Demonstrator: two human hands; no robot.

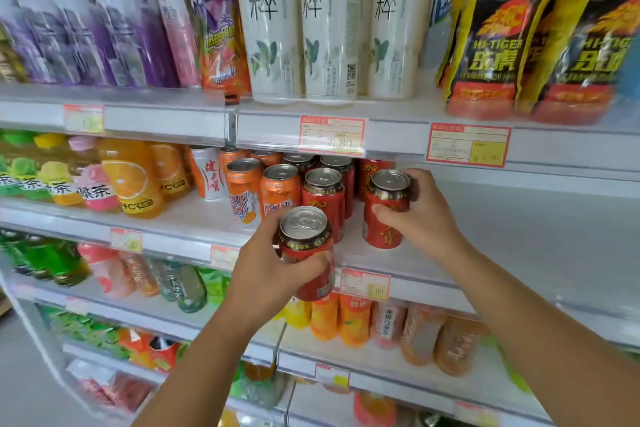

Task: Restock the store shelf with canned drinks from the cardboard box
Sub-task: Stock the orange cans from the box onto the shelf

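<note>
Red herbal-tea can (386,210) at frame centre-right sits on the shelf (194,218), right hand (424,215) curled round it. Left hand (273,274) grips a second red can (308,253) just below. Slide right one back flush beside the red row (325,198), label forward, before releasing.

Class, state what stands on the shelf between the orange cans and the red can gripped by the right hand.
The head view shows one standing red can there, with more cans behind it.
</note>
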